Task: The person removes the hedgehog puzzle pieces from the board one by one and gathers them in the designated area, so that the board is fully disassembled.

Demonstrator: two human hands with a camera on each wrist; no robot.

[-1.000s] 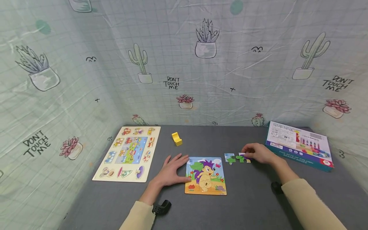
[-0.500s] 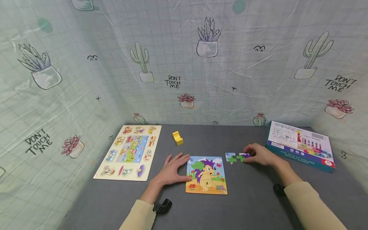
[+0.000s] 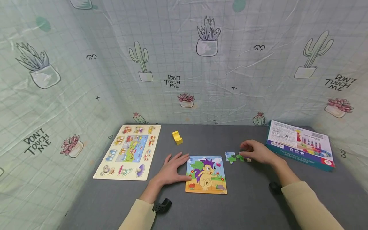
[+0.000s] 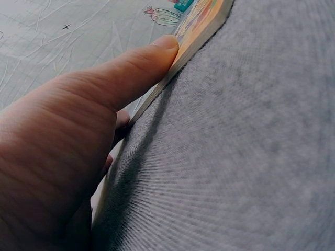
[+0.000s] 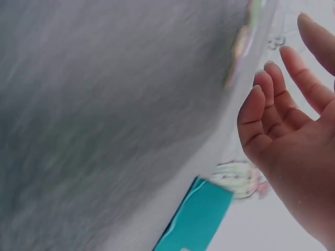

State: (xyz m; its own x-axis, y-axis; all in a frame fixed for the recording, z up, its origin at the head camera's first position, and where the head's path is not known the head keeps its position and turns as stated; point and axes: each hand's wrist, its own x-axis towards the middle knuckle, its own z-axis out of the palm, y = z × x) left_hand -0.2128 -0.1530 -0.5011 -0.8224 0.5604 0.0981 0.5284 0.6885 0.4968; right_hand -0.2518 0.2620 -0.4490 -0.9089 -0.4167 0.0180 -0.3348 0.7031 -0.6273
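A square hedgehog jigsaw puzzle [image 3: 206,175] lies flat on the grey table. My left hand [image 3: 169,172] rests at its left edge, fingers spread and fairly straight. The thumb touches the puzzle's edge, as the left wrist view [image 4: 78,110] shows. To the right of the puzzle lie a few loose jigsaw pieces [image 3: 230,157], partly green and blue. Over the right-hand pieces [image 3: 241,157] hovers my right hand [image 3: 257,152], which partly hides them. In the right wrist view its fingers [image 5: 301,86] are loosely bent and hold nothing, apart from the pieces [image 5: 239,52].
A cream picture board [image 3: 127,153] with vehicle and toy shapes lies at the left. Behind the puzzle sits a small yellow curved block [image 3: 177,138]. At the right back is a teal and white box [image 3: 299,145]. A patterned cloth [image 3: 184,64] hangs behind the table.
My right hand was at the right-hand jigsaw pieces and has now lifted slightly off them, with its fingers parted. The left hand and hedgehog puzzle stay in place.
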